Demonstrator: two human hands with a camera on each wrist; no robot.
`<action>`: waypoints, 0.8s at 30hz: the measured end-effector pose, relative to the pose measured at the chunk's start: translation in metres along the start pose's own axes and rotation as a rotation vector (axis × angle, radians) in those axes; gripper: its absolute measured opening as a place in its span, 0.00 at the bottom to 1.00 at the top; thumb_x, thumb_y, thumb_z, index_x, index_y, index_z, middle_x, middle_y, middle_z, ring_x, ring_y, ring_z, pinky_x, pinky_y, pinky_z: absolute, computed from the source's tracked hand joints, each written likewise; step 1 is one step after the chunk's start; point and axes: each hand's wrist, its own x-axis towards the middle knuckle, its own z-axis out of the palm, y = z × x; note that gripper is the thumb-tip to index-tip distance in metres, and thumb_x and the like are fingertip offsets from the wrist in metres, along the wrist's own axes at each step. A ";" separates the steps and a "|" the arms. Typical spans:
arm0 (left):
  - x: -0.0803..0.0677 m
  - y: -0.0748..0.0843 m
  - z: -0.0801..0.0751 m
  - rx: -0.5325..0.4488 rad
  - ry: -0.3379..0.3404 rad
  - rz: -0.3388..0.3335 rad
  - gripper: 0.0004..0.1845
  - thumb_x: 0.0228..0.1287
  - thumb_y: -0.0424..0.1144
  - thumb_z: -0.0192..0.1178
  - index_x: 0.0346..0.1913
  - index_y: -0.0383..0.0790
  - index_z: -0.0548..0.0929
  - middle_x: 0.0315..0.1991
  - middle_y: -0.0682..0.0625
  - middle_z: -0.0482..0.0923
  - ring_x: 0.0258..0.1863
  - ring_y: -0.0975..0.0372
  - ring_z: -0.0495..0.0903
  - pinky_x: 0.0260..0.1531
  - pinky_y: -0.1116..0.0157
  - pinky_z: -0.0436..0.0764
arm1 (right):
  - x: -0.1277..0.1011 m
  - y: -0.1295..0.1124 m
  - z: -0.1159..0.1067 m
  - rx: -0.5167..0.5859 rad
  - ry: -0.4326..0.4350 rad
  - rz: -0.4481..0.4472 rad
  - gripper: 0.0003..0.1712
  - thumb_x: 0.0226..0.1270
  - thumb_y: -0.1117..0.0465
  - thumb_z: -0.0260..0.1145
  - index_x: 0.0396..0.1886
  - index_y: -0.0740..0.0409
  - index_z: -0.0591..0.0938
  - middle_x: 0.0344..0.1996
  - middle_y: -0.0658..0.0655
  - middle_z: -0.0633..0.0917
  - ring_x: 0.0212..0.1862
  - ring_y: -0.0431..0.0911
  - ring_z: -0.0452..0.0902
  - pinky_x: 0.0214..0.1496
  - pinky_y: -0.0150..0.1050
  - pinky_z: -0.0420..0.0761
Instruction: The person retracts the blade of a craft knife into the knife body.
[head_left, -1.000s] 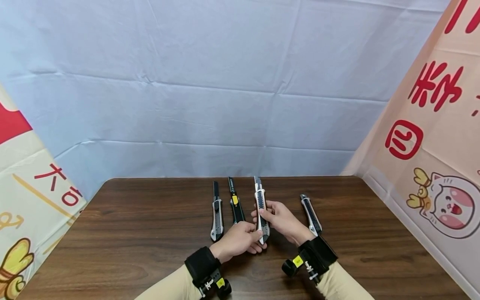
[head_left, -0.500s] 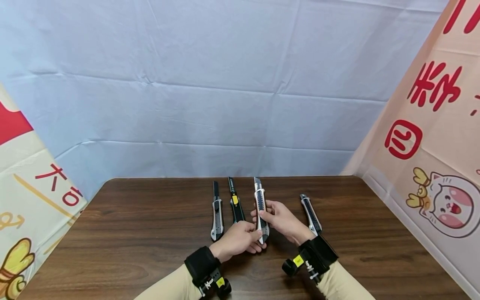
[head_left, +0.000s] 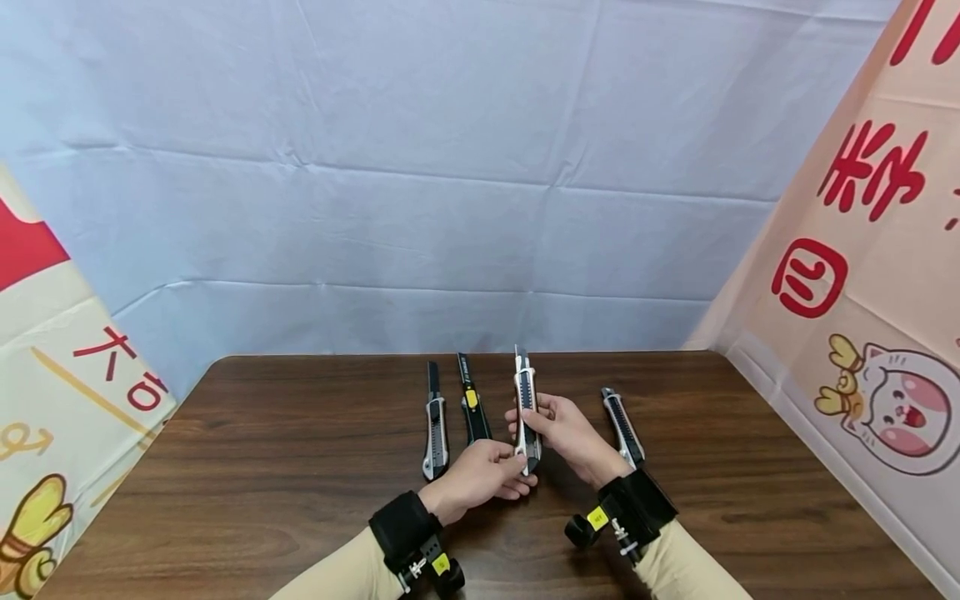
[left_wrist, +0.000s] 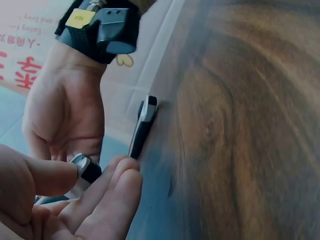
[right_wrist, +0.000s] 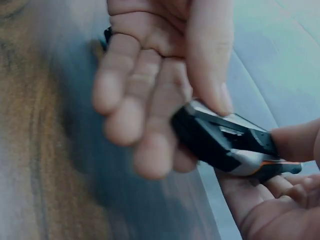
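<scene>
A utility knife (head_left: 527, 400) with a silver-white and black body is held up by both hands, its blade end pointing away. My right hand (head_left: 572, 433) grips the middle of its body, thumb on top. The left hand (head_left: 480, 479) pinches the near end between thumb and fingers. In the right wrist view the knife (right_wrist: 225, 140) shows its black end cap and a touch of orange on the side. To the left lie a grey utility knife (head_left: 435, 437) and a black one with a yellow slider (head_left: 472, 402), its near end hidden behind the left hand.
Another utility knife (head_left: 621, 425) lies to the right, beside the right forearm. Everything rests on a dark wooden table (head_left: 300, 467). A pale cloth (head_left: 420, 183) hangs behind the far edge, with printed cloths at both sides.
The held knife has tilted up slightly and shifted a little to the right, with both hands still on it. The other knives stay where they were.
</scene>
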 end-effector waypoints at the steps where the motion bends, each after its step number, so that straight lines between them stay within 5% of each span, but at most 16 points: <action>1: 0.000 0.000 0.000 -0.006 0.007 0.003 0.15 0.76 0.38 0.49 0.51 0.29 0.80 0.42 0.40 0.86 0.41 0.56 0.86 0.44 0.62 0.86 | 0.000 0.001 0.000 0.003 0.002 0.005 0.26 0.79 0.60 0.51 0.67 0.73 0.64 0.56 0.67 0.80 0.49 0.42 0.81 0.54 0.38 0.83; 12: 0.003 -0.003 0.002 0.005 0.034 0.012 0.17 0.76 0.39 0.50 0.50 0.28 0.81 0.40 0.40 0.86 0.37 0.57 0.86 0.41 0.62 0.87 | -0.001 0.004 0.007 0.001 0.090 0.054 0.26 0.79 0.56 0.51 0.62 0.74 0.71 0.51 0.66 0.84 0.49 0.44 0.83 0.49 0.36 0.84; 24: 0.004 -0.005 0.001 0.033 0.030 0.003 0.19 0.77 0.43 0.48 0.48 0.28 0.81 0.36 0.40 0.87 0.32 0.59 0.86 0.35 0.63 0.87 | -0.001 0.006 0.008 -0.003 0.059 0.031 0.24 0.79 0.59 0.50 0.62 0.77 0.69 0.50 0.68 0.83 0.51 0.46 0.83 0.50 0.36 0.84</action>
